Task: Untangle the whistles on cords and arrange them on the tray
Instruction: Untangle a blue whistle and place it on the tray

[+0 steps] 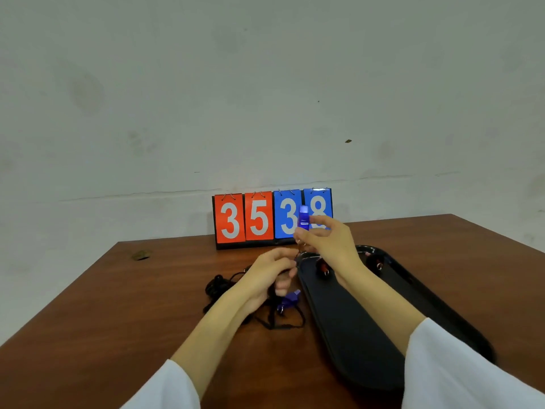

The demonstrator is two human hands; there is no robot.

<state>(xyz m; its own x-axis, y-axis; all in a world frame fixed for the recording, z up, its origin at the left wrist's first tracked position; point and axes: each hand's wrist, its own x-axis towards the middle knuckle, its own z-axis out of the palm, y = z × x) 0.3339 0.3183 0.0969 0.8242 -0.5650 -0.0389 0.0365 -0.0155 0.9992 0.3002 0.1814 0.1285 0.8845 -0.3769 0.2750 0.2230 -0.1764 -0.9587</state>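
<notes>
The right hand (327, 246) pinches a blue whistle (303, 217) between thumb and fingertips and holds it upright in the air, above the far end of the tray (362, 343). A small metal ring hangs under the whistle, though blur hides how it joins the cord. The left hand (271, 276) sits lower and just left of the tray, its fingers curled around the black cords (218, 287), which lie in a loose tangle on the desk (118, 320) and loop out beneath the wrist. A second whistle (289, 299), also blue, lies on the desk in that tangle, just beside the tray's left edge. Two red whistles (323, 268) rest at the tray's far end, one partly hidden behind the right wrist, the other further right. The tray is black, glossy and long, and runs diagonally across the right half of the brown wooden desk. Behind the desk stands a pale, stained wall (265, 84). A scoreboard (256, 219) stands at the desk's back edge, showing 3 and 5 on red cards and 3 and 8 on blue; the raised whistle overlaps the blue cards. White sleeves (460, 370) cover both forearms near the camera.
</notes>
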